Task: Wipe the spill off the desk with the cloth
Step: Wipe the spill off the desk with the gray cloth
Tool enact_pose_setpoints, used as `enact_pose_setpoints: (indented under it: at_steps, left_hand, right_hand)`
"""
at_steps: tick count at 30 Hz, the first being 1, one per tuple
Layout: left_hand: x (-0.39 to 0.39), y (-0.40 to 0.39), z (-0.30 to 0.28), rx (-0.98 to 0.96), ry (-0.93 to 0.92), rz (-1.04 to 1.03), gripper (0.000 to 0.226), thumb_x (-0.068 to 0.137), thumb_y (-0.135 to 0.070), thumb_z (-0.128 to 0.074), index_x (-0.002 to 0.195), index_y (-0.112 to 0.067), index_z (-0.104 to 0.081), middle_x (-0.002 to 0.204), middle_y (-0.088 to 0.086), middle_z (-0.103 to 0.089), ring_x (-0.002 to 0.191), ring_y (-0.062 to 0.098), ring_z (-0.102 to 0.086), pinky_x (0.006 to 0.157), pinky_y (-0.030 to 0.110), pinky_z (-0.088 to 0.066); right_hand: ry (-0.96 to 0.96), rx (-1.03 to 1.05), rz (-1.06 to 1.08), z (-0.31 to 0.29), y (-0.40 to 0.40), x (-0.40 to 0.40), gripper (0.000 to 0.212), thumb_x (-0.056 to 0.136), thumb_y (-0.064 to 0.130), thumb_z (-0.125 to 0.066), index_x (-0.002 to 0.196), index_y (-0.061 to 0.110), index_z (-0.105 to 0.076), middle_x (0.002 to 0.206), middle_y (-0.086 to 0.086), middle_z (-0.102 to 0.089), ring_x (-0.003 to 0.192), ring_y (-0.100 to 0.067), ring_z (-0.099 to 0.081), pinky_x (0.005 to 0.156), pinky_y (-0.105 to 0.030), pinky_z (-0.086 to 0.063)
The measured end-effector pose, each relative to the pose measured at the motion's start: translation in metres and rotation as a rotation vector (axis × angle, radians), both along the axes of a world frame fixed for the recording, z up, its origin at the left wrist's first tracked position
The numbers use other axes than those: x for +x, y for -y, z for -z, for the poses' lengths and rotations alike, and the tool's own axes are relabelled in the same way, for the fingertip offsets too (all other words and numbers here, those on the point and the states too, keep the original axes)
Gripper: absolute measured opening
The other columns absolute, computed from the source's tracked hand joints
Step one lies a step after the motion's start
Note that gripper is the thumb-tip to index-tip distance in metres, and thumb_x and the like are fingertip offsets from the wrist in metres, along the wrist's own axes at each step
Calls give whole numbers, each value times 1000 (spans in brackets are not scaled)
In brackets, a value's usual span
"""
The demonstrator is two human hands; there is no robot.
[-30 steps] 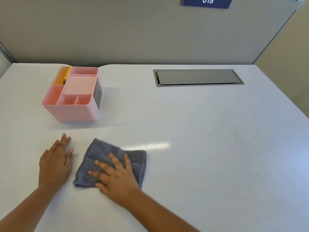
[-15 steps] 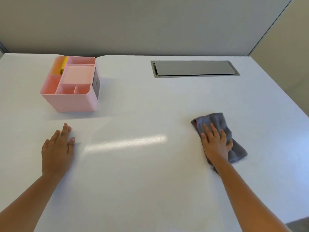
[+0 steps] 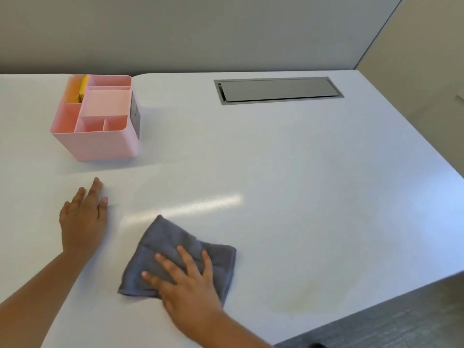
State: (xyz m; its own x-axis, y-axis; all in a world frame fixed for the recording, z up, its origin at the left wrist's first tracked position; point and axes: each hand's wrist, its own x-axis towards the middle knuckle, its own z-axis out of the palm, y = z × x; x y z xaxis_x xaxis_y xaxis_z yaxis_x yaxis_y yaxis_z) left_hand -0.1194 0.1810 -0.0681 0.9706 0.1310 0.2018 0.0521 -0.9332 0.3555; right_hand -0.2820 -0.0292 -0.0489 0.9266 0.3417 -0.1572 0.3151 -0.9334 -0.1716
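Observation:
A folded grey cloth (image 3: 163,242) lies flat on the white desk (image 3: 301,172), near the front and left of centre. My right hand (image 3: 187,285) presses down on the cloth's near half with the fingers spread. To the left of the cloth my left hand (image 3: 84,217) rests palm down on the bare desk, holding nothing. A faint yellowish smear (image 3: 324,287) shows on the desk to the right of the cloth, close to the front edge.
A pink desk organiser (image 3: 98,119) with something yellow in one compartment stands at the back left. A grey metal cable hatch (image 3: 276,90) is set into the desk at the back. A grey partition runs behind. The desk's right and front edges drop to carpet.
My right hand swept the cloth from the left to the right side of the desk and has now brought it back to the left. My left hand has stayed put.

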Motion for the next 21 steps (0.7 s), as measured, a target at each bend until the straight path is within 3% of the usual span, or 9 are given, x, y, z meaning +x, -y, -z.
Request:
enact_pose_setpoints:
  at_steps: [5, 8, 11, 14, 19, 21]
  left_hand:
    - [0, 2, -3, 9, -41, -2, 42, 93, -15, -37, 135, -10, -38, 122, 34, -51, 118, 48, -45, 97, 61, -32]
    - [-1, 5, -7, 1, -40, 0, 43, 93, -12, -37, 135, -9, -37, 123, 35, -50, 117, 50, -45, 97, 61, -31]
    - [-3, 5, -5, -18, -41, 0, 44, 93, -17, -32, 137, -9, -36, 131, 34, -47, 131, 42, -35, 104, 57, -24]
    - [-3, 6, -5, -30, -32, 0, 51, 89, -26, -26, 137, -10, -36, 131, 33, -47, 133, 39, -34, 104, 56, -24]
    - [-3, 9, -9, -45, -25, -1, 44, 93, -14, -37, 137, -10, -36, 131, 33, -47, 133, 39, -34, 105, 56, -23]
    - [-4, 9, -8, -40, -20, -2, 44, 94, -15, -37, 138, -10, -36, 131, 33, -48, 133, 39, -35, 105, 57, -23]
  right_hand:
    - [78, -47, 288, -1, 122, 13, 44, 87, 50, -33, 130, 52, -41, 142, 19, -44, 129, -20, -37, 98, -58, -34]
    - [17, -110, 551, -9, 208, 18, 59, 85, 63, -11, 140, 50, -26, 153, 16, -26, 139, -23, -24, 105, -57, -21]
    - [25, -99, 792, -11, 253, 4, 63, 84, 64, -8, 142, 47, -23, 155, 12, -21, 140, -25, -17, 107, -57, -18]
    - [12, -85, 906, -11, 245, -8, 54, 91, 58, -15, 143, 47, -19, 156, 9, -18, 140, -28, -14, 108, -60, -17]
    - [-60, -72, 890, -10, 171, -19, 53, 91, 58, -11, 143, 49, -10, 157, 12, -13, 142, -29, -12, 109, -60, -16]
    - [-35, -71, 787, -6, 119, -22, 51, 90, 55, -20, 140, 50, -22, 153, 13, -28, 137, -31, -25, 102, -64, -25]
